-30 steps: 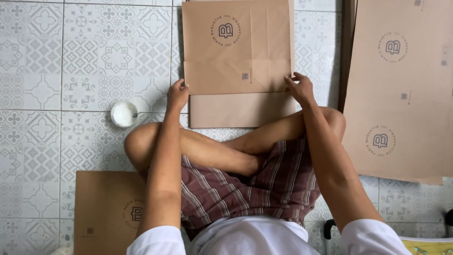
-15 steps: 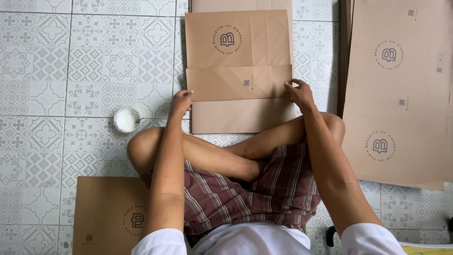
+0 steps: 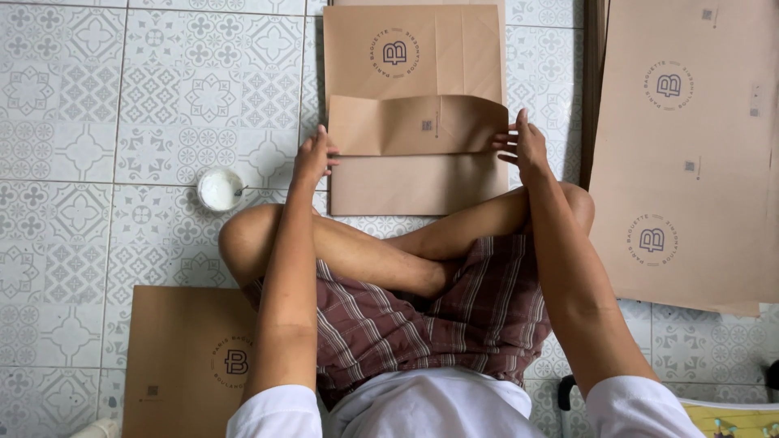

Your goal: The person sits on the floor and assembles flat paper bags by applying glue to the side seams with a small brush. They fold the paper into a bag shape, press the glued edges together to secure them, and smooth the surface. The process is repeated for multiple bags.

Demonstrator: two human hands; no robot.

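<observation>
Brown paper sheet (image 3: 415, 122) laid on tiled floor (image 3: 122, 97) before crossed legs. Folded flap pinched at its edges by left hand (image 3: 312, 158) and right hand (image 3: 523, 146). Small white cup (image 3: 220, 189) near left hand.

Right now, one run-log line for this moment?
left hand: on flap edge | right hand: on flap edge | paper bag: flat on floor, bottom flap folded up

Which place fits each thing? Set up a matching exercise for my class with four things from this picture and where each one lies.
Things:
1. small white cup
2. folded paper bag
3. stack of brown sheets
4. flat bag

Places:
A. far right of the floor
B. between the left hand and right hand
C. beside the left knee
D. bottom left, by the left elbow

Pairs: 1-C, 2-B, 3-A, 4-D
</observation>
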